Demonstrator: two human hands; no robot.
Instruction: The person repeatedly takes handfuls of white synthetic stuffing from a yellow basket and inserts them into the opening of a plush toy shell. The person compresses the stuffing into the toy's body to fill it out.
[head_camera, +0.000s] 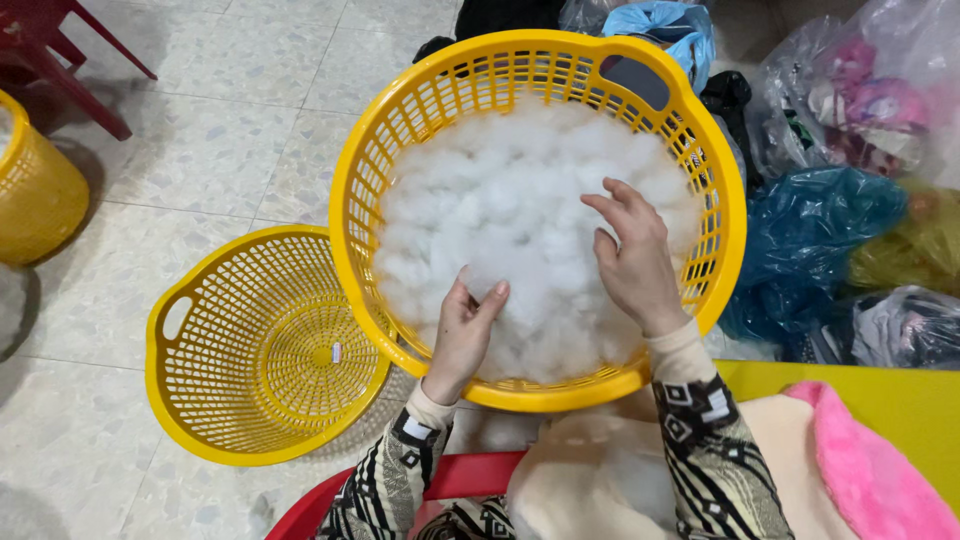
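top of yellow basket (700, 150) open | rim walls all sides | empty basket (265, 350) blocks left | plastic bags (840, 230) crowd right | tiled floor (190, 150) free far left

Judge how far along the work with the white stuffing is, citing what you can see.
Done: a cream and pink plush piece lies on the lap. In hand: the left hand pinches a tuft of stuffing and the right hand rests on it. Left: the basket looks well filled, so plenty remains.
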